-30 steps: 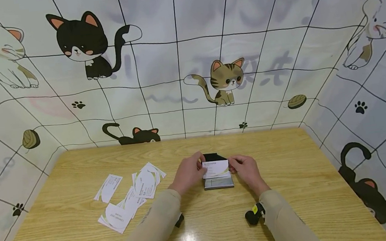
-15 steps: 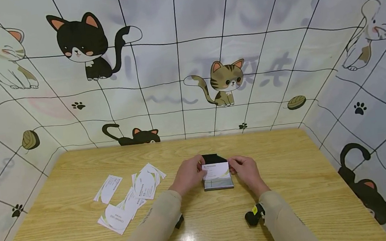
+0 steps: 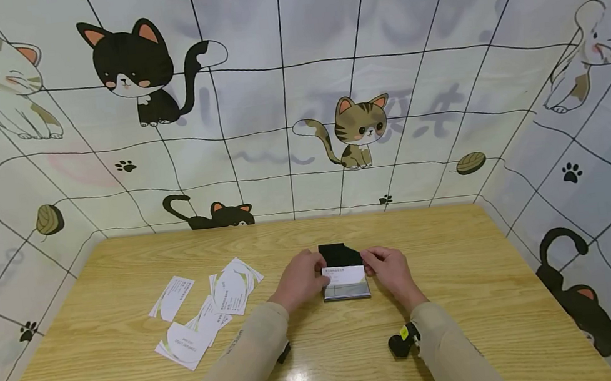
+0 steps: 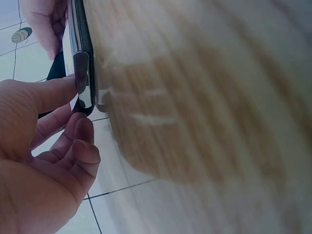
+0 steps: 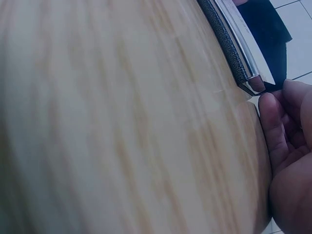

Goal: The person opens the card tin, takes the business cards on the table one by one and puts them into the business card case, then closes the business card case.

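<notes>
A business card case (image 3: 346,290) lies with its black lid (image 3: 337,254) raised at the back and its silver metal front facing me. White business cards (image 3: 343,273) stick up partway out of the metal part. My left hand (image 3: 300,281) grips the case's left side; in the left wrist view its thumb (image 4: 56,93) presses on the metal edge, the other fingers curled behind and below. My right hand (image 3: 390,269) pinches the case's right side near the lid; the right wrist view shows its thumb (image 5: 271,117) at the corner of the case (image 5: 229,44).
Several loose business cards (image 3: 232,290) lie fanned out on the wooden table (image 3: 465,298), left of my left arm, with another small group of cards (image 3: 173,295) beside them. A cat-patterned cloth (image 3: 249,96) stands behind the table and along both sides.
The white cards have slid down into the metal part of the case, so more of the black lid shows behind them. Left fingers have moved slightly down with them; right hand stays put.
</notes>
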Available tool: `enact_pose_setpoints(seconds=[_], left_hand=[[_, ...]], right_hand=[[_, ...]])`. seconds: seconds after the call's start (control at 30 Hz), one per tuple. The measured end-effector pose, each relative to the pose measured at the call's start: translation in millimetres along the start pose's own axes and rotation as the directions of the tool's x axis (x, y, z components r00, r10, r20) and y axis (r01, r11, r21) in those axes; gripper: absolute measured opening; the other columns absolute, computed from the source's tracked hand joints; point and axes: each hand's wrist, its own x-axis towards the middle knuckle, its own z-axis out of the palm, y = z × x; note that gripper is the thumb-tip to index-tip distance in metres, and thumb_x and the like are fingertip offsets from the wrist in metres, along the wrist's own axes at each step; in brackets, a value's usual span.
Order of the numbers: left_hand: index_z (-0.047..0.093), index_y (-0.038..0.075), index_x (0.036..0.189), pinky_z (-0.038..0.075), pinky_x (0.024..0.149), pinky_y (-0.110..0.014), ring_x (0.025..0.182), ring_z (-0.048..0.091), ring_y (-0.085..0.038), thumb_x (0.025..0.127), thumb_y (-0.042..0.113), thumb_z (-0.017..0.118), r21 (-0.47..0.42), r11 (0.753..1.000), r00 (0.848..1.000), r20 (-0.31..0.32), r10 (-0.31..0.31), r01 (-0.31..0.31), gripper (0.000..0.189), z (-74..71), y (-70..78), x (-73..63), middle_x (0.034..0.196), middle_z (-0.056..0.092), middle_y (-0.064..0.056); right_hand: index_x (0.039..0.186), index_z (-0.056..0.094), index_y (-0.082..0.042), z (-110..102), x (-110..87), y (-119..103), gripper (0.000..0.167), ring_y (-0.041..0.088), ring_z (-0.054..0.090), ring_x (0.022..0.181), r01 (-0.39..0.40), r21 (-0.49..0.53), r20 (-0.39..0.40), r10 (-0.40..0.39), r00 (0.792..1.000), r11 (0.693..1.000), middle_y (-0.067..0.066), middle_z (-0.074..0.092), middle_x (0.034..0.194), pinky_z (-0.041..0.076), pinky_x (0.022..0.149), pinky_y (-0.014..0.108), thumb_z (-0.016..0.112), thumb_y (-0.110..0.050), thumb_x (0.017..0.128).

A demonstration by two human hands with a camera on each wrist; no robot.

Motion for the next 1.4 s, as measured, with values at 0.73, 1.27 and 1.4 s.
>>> enact_pose_setpoints(seconds=[0.73,1.27,1.4], left_hand=[[0.075,0.01,0.091,0.047,0.073,-0.032,0.075,0.05,-0.016,0.092,0.012,0.079,0.049,0.997,0.996,0.068,0.049,-0.052,0.005,-6.0,6.9,-1.0,0.086,0.056,-0.002],[0.076,0.009,0.093,0.047,0.073,-0.03,0.076,0.048,-0.016,0.09,0.007,0.079,0.039,0.998,0.997,0.062,0.047,-0.049,0.004,-1.0,6.1,0.0,0.089,0.055,-0.004],[0.075,0.01,0.094,0.047,0.073,-0.031,0.077,0.048,-0.016,0.091,0.007,0.077,0.024,0.999,0.998,0.059,0.037,-0.038,0.005,0.4,5.5,-1.5,0.091,0.055,-0.004]], right_hand=[[0.097,0.076,0.002,-1.1,0.8,0.7,0.022,0.014,0.064,0.07,0.027,-0.027,0.005,-0.027,1.0,0.999,0.007,0.07,0.078,0.055,0.066,0.023,0.065,-0.015,0.103],[0.096,0.076,0.002,-0.5,-0.5,-0.9,0.021,0.015,0.064,0.07,0.035,-0.038,0.006,-0.035,0.999,0.999,0.008,0.07,0.079,0.054,0.067,0.023,0.066,-0.016,0.103],[0.097,0.076,0.002,-0.4,-1.2,-1.7,0.021,0.015,0.064,0.069,0.025,-0.028,0.004,-0.025,1.0,0.999,0.009,0.07,0.079,0.054,0.067,0.023,0.066,-0.015,0.103]])
